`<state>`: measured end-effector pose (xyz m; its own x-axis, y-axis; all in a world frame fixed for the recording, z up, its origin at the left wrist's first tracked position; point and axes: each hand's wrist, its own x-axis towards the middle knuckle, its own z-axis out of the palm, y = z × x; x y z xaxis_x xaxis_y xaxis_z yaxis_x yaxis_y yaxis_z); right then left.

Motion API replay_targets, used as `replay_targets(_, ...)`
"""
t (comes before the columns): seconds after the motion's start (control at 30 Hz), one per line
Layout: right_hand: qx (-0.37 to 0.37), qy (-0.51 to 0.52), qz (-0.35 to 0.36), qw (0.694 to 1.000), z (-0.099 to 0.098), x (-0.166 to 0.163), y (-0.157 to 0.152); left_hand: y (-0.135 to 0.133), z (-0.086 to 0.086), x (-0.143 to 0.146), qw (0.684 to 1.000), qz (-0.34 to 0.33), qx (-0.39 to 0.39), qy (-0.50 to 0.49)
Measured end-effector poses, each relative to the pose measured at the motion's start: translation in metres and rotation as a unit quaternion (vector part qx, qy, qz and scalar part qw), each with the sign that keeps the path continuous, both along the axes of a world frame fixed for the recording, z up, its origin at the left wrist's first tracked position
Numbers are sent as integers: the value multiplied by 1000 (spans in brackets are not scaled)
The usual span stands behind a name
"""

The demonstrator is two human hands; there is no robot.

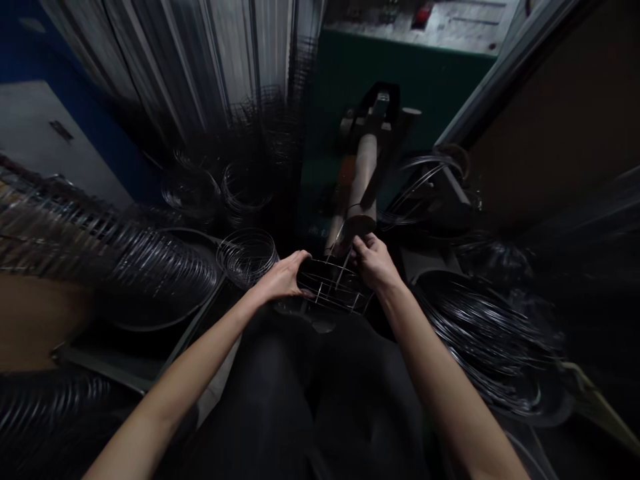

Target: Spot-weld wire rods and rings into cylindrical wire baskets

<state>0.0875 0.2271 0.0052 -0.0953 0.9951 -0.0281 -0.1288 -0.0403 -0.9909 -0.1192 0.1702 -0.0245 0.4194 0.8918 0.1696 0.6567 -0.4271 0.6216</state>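
Right in front of me, below the machine's arm, is a round wire frame (319, 293) made of thin rings joined by short cross wires. My left hand (286, 276) grips its left side, thumb below and fingers over the upper ring. At the right side, my right hand (374, 264) has its fingers pinched together around a thin metal wire (343, 268) that slants over the frame. Just above my right fingertips is the end of a thick cylindrical electrode arm (363, 190). Shadow hides the frame's far right part and the lower arm's tip.
A green machine (425, 80) stands ahead. To the left are stacked wire rings (247, 257) and a long row of rings (165, 267) on a dark round tray. Bundled wire hoops (490, 340) fill a basin at right. Loose hoops (430, 170) hang beside the machine.
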Motion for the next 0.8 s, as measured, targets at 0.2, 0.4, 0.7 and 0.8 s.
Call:
replay_targets(0.2,16,26,3,1000,-5,-4,5,7,5,-8,1000,-17,1,4)
replay_targets(0.4,19,-1,-10,1000,-8,-8,12,15,4,-12,1000,-13,-7,16)
replay_targets(0.7,6,10,-14,1000,-5,-11,13,26,8,-16,999,-25,-3,32)
replay_targets(0.8,6,14,-13,1000,-3,-12,14,27,8,-17,999,-26,-2,33)
